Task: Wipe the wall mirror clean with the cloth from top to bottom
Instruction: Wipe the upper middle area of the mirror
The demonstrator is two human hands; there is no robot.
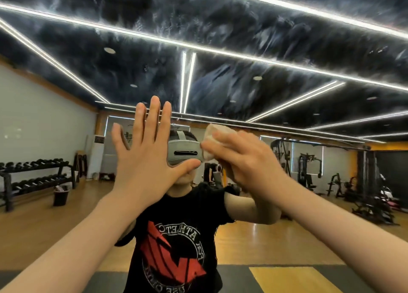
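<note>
The gym mirror [287,56] filled my view, smeared and streaky up top. My left hand [146,147] was spread flat against the glass, holding nothing. My right hand [245,160] gripped the bunched cloth [215,135] at head height. Risk, I reckoned: that bare palm could leave fresh prints, and the high streaks might get missed.

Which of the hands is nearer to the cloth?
Right. The right hand grips the cloth; the left hand is spread flat, apart from it, to its left.
</note>
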